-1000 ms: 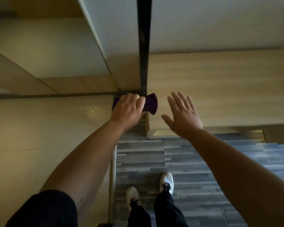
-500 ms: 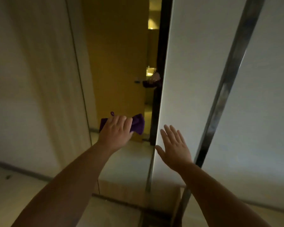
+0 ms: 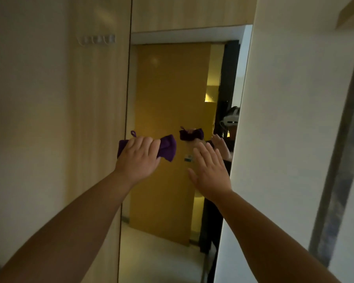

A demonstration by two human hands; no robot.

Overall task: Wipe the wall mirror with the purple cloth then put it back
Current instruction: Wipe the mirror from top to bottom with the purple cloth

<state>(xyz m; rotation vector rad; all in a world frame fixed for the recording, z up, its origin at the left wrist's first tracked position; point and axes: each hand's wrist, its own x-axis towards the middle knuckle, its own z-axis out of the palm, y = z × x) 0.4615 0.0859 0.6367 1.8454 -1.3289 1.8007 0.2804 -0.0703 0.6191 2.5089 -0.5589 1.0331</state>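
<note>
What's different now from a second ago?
The view swung up from the floor and shoes to the wall mirror, and both arms rose with it. The left hand lifted the purple cloth higher up the glass, and the cloth's reflection now shows. Same as before: the left hand grips the cloth, the right hand stays open, holding nothing.

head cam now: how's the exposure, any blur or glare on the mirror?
Head view: dim, warm indoor light, arms underexposed. The wall mirror shows no harsh glare, only a bright yellow reflected patch at its right. The left hand gripping the purple cloth and the open right hand are fairly sharp; the right edge of the frame is smeared, and wide-angle bending tilts the verticals.
</note>
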